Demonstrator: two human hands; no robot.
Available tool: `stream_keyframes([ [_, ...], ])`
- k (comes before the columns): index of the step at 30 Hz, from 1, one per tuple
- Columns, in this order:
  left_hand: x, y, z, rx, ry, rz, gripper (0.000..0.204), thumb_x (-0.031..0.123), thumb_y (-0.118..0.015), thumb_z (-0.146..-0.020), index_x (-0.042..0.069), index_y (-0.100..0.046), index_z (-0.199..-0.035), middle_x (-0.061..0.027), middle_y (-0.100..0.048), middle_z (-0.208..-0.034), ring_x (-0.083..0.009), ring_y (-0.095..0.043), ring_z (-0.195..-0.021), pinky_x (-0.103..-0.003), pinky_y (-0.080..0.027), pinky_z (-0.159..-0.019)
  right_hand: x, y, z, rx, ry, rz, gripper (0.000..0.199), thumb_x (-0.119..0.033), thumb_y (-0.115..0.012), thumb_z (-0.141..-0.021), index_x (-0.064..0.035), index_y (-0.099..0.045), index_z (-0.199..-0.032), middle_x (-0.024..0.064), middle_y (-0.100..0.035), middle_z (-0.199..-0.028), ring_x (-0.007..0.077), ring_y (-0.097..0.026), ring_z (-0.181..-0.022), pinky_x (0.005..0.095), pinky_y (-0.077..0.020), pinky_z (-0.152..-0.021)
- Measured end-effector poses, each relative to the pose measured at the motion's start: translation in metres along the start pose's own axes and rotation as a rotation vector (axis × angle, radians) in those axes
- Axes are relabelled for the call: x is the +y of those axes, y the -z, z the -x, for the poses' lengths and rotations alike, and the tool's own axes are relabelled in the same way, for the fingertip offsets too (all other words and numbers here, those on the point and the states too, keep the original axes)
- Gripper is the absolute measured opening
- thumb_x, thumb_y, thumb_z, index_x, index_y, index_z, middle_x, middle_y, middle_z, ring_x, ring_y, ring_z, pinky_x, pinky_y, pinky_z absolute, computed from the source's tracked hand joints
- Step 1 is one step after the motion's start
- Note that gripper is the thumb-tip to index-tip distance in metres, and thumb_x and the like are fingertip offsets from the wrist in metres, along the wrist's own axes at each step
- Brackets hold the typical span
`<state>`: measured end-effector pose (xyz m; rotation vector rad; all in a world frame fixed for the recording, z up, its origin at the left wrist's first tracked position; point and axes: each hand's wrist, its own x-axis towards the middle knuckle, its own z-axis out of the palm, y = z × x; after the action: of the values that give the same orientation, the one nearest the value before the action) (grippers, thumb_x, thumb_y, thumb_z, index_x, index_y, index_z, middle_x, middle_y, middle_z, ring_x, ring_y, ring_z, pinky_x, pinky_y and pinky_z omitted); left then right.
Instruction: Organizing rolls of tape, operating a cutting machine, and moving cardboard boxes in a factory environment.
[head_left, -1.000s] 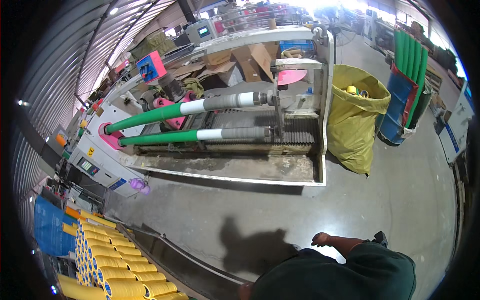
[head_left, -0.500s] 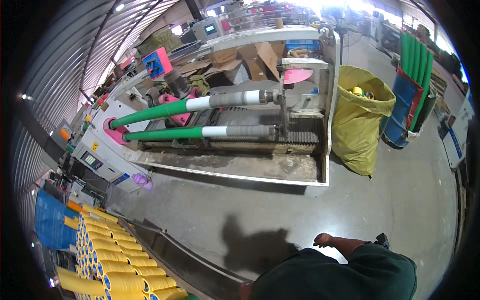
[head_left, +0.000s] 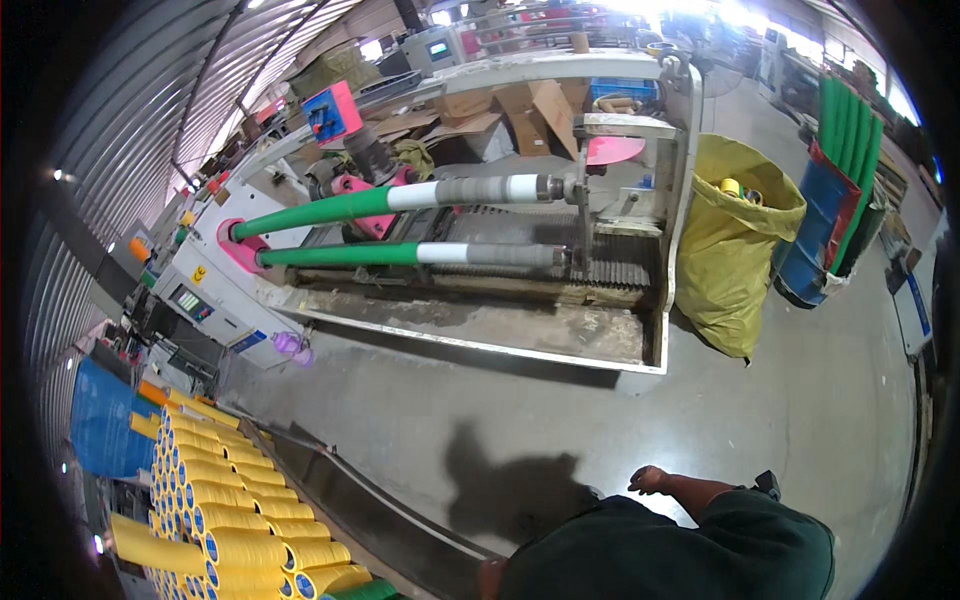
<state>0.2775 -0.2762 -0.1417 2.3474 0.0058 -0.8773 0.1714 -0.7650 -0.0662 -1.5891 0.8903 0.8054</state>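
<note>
- L hand point(head_left: 491, 579): only a bit of skin showed at the near edge; couldn't tell its grip.
- R hand point(head_left: 648, 480): hung loose, fingers half-curled, above grey floor point(head_left: 810, 430).
- Yellow rolls point(head_left: 240, 550): stacked near left, blue-ringed ends.
- Machine point(head_left: 560, 328): mid-scene, well apart from R hand, w/ 2 green-&-white shafts point(head_left: 350, 206).
- Yellow sack point(head_left: 730, 280): just right of machine.
- Cardboard point(head_left: 553, 112): far, behind shafts.

The view is turning. The machine point(head_left: 450, 312) and the yellow bag point(head_left: 730, 265) are sliding toward three o'clock. The purple thing point(head_left: 290, 344) is creeping up toward one o'clock, and the yellow tubes point(head_left: 240, 547) are going up toward twelve. By seven o'clock, a green tube point(head_left: 368, 591) is peeking in at the bottom.
</note>
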Motion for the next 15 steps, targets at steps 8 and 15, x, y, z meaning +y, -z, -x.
stream_keyframes([
  [8, 0.033, 0.003, 0.011, 0.129, -0.419, -0.192, 0.038, 0.03, -0.06, -0.069, -0.001, -0.059, -0.092, -0.0187, -0.057, -0.094, -0.031, -0.053, -0.093, -0.036, -0.042, -0.081, 0.022, 0.003, -0.012, 0.002, -0.035, -0.151, 0.035, -0.018, -0.067, -0.071, -0.0021, -0.054, -0.1, 0.0095, -0.06, -0.086, 0.0184, -0.061, -0.072, 0.0295, -0.0503, -0.059],
  [15, 0.03, 0.003, 0.013, 0.126, -0.214, -0.007, 0.047, 0.032, -0.06, -0.069, -0.003, -0.056, -0.1, -0.019, -0.057, -0.099, -0.0274, -0.053, -0.097, -0.033, -0.041, -0.083, 0.007, 0.0, -0.003, -0.014, -0.033, -0.158, 0.035, -0.017, -0.066, -0.072, -0.0017, -0.054, -0.101, 0.0105, -0.06, -0.088, 0.0189, -0.061, -0.073, 0.0303, -0.0512, -0.06],
])
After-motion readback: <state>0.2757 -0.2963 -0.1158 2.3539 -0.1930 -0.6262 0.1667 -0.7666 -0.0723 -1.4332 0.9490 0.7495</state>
